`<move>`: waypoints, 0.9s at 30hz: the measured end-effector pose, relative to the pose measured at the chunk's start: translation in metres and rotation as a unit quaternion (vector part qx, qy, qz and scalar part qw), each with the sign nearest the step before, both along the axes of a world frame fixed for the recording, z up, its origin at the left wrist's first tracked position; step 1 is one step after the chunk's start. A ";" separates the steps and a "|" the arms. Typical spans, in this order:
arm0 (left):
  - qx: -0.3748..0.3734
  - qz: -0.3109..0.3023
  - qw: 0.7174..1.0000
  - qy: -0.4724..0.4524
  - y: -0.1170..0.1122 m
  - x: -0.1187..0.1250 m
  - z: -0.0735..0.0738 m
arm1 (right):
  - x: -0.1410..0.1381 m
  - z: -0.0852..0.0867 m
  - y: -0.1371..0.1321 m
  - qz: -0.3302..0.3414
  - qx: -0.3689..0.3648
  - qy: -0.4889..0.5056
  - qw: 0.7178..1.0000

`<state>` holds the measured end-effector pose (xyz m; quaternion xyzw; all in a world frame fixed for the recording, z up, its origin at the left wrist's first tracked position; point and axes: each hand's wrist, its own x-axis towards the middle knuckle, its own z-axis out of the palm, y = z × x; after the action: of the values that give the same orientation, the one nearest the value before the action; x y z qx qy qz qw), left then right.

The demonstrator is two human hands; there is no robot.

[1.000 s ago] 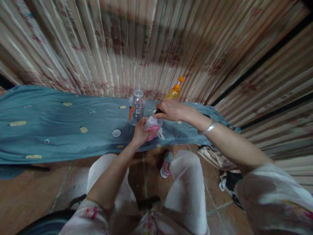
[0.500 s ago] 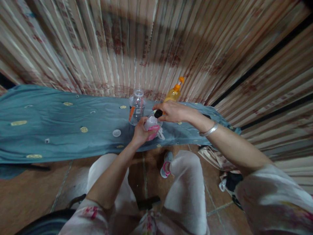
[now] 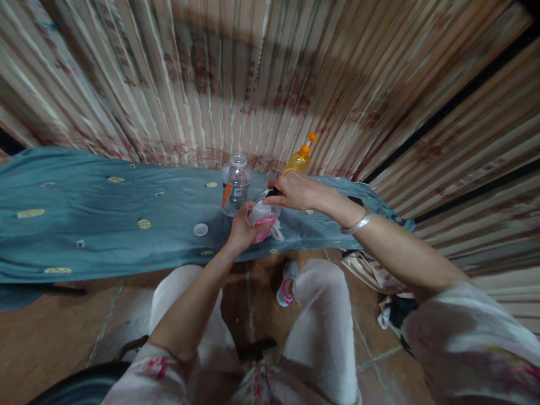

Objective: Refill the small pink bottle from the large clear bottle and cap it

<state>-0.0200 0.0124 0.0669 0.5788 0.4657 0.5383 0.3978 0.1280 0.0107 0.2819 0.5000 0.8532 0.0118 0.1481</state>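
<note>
My left hand [image 3: 241,229] is wrapped round a small pink and white container [image 3: 262,220] that rests on the blue-grey patterned cloth [image 3: 105,222]. Just above it, my right hand [image 3: 296,191] is closed on a small black-tipped object [image 3: 272,192] at the container's top; most of that object is hidden by my fingers. A clear plastic bottle [image 3: 235,184] without its cap stands just behind and left of my hands. Its white cap [image 3: 201,229] lies flat on the cloth to the left.
An orange pump bottle [image 3: 300,156] stands at the back by the striped curtain [image 3: 270,79]. My knees in white trousers and a shoe [image 3: 287,283] are below the cloth's front edge, over a brown tiled floor. Crumpled fabric [image 3: 371,273] lies at the right.
My right hand lifted slightly, showing the black tip half a second ago, then came back down onto the container's top. My left hand and the bottles stayed in place.
</note>
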 end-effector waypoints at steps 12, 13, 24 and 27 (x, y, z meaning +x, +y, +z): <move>-0.009 0.004 0.999 -0.033 -0.001 0.000 0.003 | -0.001 -0.004 0.000 0.008 0.008 -0.011 1.000; -0.008 0.008 0.999 -0.039 -0.001 0.000 0.002 | -0.003 -0.004 0.000 0.005 0.012 -0.014 1.000; -0.026 0.025 0.998 -0.055 -0.003 0.001 0.003 | -0.009 -0.010 -0.001 -0.007 0.039 0.016 0.999; -0.022 0.028 0.998 -0.058 -0.002 0.001 0.001 | -0.010 -0.012 -0.002 -0.015 0.038 0.017 0.999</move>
<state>-0.0192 0.0103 0.0682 0.5245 0.4699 0.5713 0.4216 0.1184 0.0084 0.2699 0.5182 0.8469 0.0335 0.1145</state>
